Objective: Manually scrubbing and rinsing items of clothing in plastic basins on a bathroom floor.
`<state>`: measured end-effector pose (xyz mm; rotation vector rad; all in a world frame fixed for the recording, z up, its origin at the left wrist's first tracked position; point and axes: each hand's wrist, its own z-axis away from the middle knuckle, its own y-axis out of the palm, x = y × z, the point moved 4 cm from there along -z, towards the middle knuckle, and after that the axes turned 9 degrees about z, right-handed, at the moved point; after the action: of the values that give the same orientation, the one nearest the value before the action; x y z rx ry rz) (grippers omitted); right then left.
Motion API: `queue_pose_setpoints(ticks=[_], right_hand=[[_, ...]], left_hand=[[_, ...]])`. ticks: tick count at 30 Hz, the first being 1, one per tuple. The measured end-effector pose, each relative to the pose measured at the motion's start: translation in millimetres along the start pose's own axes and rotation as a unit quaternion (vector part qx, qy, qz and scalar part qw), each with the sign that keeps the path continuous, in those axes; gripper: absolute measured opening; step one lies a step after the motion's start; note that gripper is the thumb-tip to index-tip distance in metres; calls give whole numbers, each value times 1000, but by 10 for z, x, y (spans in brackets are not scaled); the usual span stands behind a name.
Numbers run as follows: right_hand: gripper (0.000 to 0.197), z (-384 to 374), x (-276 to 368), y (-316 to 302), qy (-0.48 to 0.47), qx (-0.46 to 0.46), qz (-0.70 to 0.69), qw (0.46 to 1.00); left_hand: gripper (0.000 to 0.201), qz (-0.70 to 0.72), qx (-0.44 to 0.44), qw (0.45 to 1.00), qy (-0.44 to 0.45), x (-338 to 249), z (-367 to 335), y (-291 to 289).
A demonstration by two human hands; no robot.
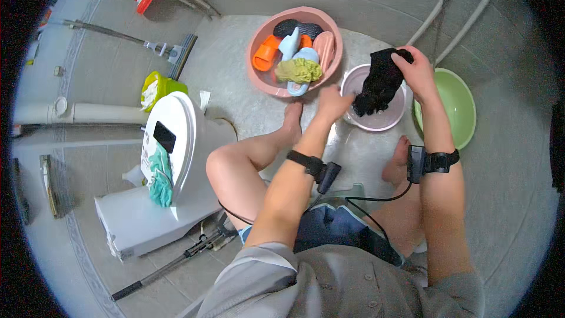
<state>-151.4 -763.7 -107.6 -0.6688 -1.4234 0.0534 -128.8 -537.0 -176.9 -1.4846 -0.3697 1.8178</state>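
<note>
A bunched piece of black cloth (384, 79) hangs over a small pale pink basin (393, 119). My right hand (419, 73) pinches its upper end between thumb and fingers, above the basin's right side. My left hand (335, 104) is closed at the basin's left rim, beside the cloth's lower end. Its fingertips are hidden, so I cannot tell whether it grips the cloth. The exact kind of garment does not show. Black straps with small devices sit round both my forearms.
A larger pink tub (254, 73) holds orange, blue and dark slippers and a yellow-green cloth (299, 70). A green basin (465, 106) stands right. At left is a white toilet (191, 129) carrying a phone (165, 138) and teal gloves (159, 179). A cable crosses my lap.
</note>
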Motion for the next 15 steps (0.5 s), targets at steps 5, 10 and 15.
queue_pose_setpoints(ticks=[5,10,15], right_hand=[[29,-42,-239,2,26,-4,54,998],[28,-139,-266,203,5,8,74,997],[26,-143,-312,306,-13,18,127,992]], left_hand=[[57,64,-139,986,-62,420,23,-1537],[66,-201,-361,898,-155,2028,406,-3945],[65,-225,-332,879,-256,3451,812,-4829]])
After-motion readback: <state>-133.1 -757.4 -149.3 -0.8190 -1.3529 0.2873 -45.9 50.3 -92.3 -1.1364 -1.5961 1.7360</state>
